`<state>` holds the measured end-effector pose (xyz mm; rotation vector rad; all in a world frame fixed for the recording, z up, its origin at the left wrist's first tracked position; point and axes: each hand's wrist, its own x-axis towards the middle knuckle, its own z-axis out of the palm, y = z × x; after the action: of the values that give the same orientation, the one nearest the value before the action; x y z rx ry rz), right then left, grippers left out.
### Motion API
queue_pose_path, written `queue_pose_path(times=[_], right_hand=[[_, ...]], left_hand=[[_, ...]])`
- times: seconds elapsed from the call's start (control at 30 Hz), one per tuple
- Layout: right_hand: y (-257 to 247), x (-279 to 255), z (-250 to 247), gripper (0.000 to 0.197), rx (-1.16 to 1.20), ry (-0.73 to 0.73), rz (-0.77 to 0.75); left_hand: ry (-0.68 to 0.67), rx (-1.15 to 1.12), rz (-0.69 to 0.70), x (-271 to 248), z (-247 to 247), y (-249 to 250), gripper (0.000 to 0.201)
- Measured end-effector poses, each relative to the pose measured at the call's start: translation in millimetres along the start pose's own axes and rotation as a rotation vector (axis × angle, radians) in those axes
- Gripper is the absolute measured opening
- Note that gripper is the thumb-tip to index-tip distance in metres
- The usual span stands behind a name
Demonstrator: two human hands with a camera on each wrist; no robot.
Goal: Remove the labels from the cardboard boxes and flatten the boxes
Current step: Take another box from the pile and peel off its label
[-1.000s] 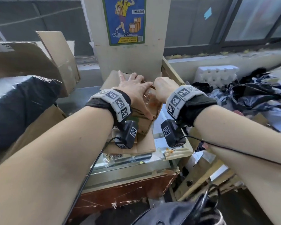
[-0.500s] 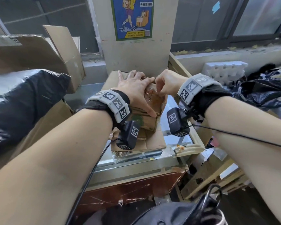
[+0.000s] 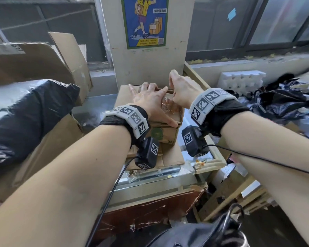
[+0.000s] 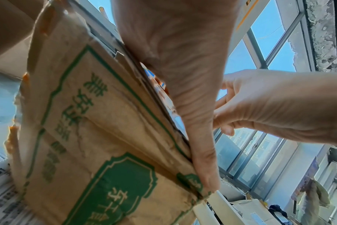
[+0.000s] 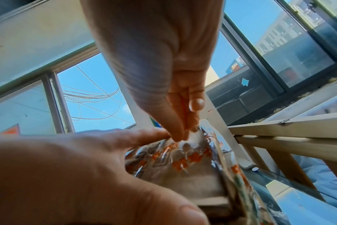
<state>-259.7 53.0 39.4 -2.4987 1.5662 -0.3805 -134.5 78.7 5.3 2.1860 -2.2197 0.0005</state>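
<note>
A small brown cardboard box point(image 3: 168, 132) with green print point(image 4: 113, 152) stands on flattened cardboard point(image 3: 169, 155) on the glass-topped stand. My left hand point(image 3: 150, 100) lies flat on its top with straight, spread fingers and the thumb point(image 4: 200, 152) along the near edge. My right hand point(image 3: 180, 90) pinches the end of a strip of clear tape with orange print point(image 5: 185, 153) and holds it lifted off the box top. The tape still clings to the top further down. The right fingertips point(image 5: 179, 132) show only in the right wrist view.
Large opened cardboard boxes point(image 3: 36, 65) and a black plastic bag point(image 3: 25, 118) fill the left. A pillar with a blue poster point(image 3: 144, 22) rises just behind the box. Black bags point(image 3: 284, 102) and white foam point(image 3: 243, 81) lie right. A wooden frame point(image 3: 194, 72) borders the stand.
My right hand has risen from the box top and moved up and away, pulling the tape end with it. The left hand has stayed pressed on the box.
</note>
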Motion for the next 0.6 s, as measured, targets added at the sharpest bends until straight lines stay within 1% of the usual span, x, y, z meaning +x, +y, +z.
queue_pose_path(times=[0.03, 0.07, 0.17, 0.3, 0.43, 0.57, 0.6], right_hand=[[-1.7, 1.3, -1.3, 0.024, -0.003, -0.034, 0.013], [-3.1, 1.6, -2.1, 0.022, -0.014, -0.068, 0.022], [-6.8, 2.3, -1.6, 0.006, -0.088, -0.137, 0.035], [-5.4, 9.7, 0.4, 0.007, -0.026, -0.15, 0.055], [-0.9, 18.3, 4.0, 0.014, 0.022, -0.175, 0.044], [1.3, 20.5, 3.0, 0.007, 0.063, -0.275, 0.015], [1.3, 19.6, 3.2, 0.006, 0.06, -0.275, 0.011]], left_hand=[[-0.002, -0.002, -0.004, 0.4, -0.3, 0.2, 0.131], [-0.005, -0.004, -0.005, 0.8, -0.5, 0.2, 0.131], [0.003, -0.014, 0.009, 2.4, 0.6, 1.0, 0.128], [0.013, -0.023, 0.006, 1.0, 2.7, -3.0, 0.13], [0.004, -0.037, -0.005, -2.9, 4.9, -7.2, 0.131], [-0.001, -0.04, -0.012, -5.3, 4.7, -7.7, 0.13], [-0.004, -0.045, -0.019, -5.8, 4.7, -8.6, 0.13]])
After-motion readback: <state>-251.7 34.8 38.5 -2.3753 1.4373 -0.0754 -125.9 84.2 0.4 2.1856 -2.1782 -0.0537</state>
